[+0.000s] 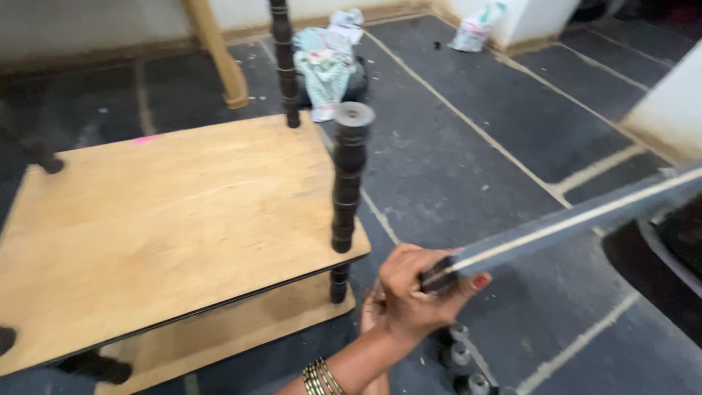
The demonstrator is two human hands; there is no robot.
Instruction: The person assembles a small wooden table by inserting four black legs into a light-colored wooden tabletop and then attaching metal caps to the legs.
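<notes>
My left hand (pixel 413 296), bangles on its wrist, grips the near end of a long dark board with a pale edge (pixel 578 219) that stretches up to the right above the floor. My right hand (pixel 371 309) is mostly hidden behind the left one; its grip cannot be made out. Just left of my hands stands a two-tier wooden shelf unit (pixel 168 219) with a light top panel. A dark turned post (pixel 346 183) passes through its near right corner, and a second post (pixel 284 62) rises at the far corner.
Several small dark spool pieces (pixel 459 356) lie on the grey tiled floor below my hands. A heap of cloth (pixel 325 62) sits behind the shelf, a white bag (pixel 475 29) lies by the far wall, and a wooden leg (pixel 219 55) stands at the back.
</notes>
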